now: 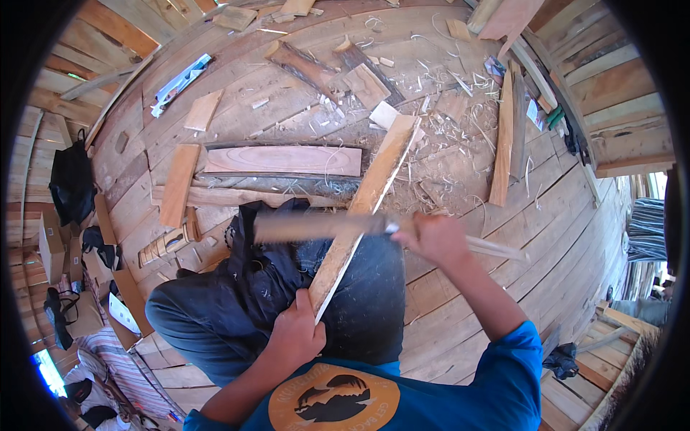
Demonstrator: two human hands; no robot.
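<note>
A long narrow wooden board slants across my lap, its near end by my body and its far end over the floor. My left hand is closed round the board's near end. In my right hand is a long-handled machete, gripped near where blade and handle meet. Its blade points left across the board at about mid-length, and its pale handle sticks out to the right. Motion smears the blade, so I cannot tell whether it touches the wood. The board's right edge looks pale and rough.
Beyond my legs lie a flat plank, a shorter board, bark-edged chunks and scattered shavings. A long board lies at the right. Plank walls stand around; a black bag hangs at the left.
</note>
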